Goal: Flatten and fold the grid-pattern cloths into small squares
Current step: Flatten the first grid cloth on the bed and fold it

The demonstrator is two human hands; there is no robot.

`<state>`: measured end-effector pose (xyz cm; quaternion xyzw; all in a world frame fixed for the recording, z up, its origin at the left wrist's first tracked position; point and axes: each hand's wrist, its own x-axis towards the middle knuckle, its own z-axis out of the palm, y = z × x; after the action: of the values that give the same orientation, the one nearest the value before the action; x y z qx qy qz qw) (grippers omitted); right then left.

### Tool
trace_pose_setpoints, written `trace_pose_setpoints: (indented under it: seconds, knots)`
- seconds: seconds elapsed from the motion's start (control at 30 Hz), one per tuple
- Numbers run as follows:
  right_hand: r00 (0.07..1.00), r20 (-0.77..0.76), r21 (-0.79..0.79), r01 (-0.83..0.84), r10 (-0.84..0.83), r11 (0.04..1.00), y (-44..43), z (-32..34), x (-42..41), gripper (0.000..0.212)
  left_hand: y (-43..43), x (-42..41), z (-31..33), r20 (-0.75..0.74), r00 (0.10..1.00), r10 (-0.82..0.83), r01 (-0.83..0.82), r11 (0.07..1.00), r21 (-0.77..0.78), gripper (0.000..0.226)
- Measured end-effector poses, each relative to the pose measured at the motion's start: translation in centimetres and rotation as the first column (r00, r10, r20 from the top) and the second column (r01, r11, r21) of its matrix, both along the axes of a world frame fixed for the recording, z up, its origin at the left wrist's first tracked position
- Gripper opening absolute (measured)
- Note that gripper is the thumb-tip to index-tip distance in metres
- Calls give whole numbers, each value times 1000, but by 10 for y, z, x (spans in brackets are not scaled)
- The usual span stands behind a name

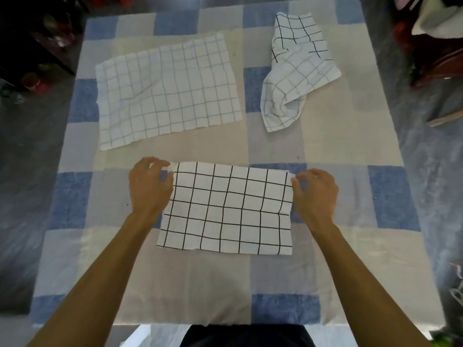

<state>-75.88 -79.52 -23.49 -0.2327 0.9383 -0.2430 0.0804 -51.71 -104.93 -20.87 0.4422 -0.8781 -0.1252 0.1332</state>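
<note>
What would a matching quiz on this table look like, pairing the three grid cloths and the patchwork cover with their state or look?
Things
1. near cloth
2. far-left cloth
3. far-right cloth
4. patchwork cover

States
A. crumpled in a heap
B. blue, grey and beige squares, lying under the cloths
C. pinched at its far corners by the left hand and right hand
D. spread open, lightly wrinkled, no hand on it

Pairs: 1-C, 2-D, 3-A, 4-B
</note>
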Motion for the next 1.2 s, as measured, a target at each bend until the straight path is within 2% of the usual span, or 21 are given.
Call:
trace_pose_setpoints:
  seconds: [0.2,0.3,0.43,0.53,0.63,0.77,0.87,0.97,1.2]
  knots:
    - [999,20,-56,-44,45,997,-10,-11,16,26,40,7,-19,14,995,-97,95,989,109,36]
    - [989,30,-61,-143,145,988,-10,-13,43,30,67,13,-35,75,976,-203,182,957,226,45]
    - [957,79,4,-279,278,960,-1,-15,86,47,85,25,-58,165,953,-253,181,917,356,63]
    - [935,118,65,-343,335,937,7,-19,109,56,89,39,-73,286,927,-243,135,927,350,75]
    - [917,187,153,-381,352,912,10,-23,121,68,94,47,-80,351,913,-206,93,946,312,74]
    - [883,272,323,-457,382,828,11,-35,125,80,98,46,-79,362,917,-165,62,958,280,70]
    - [875,273,396,-480,399,782,16,-45,122,80,99,41,-74,312,918,-247,154,943,295,71]
    - [867,269,431,-498,419,753,23,-47,121,78,102,41,-74,275,904,-327,223,910,348,72]
    - [878,287,399,-472,382,786,34,-49,128,76,110,59,-87,327,896,-300,190,925,330,83]
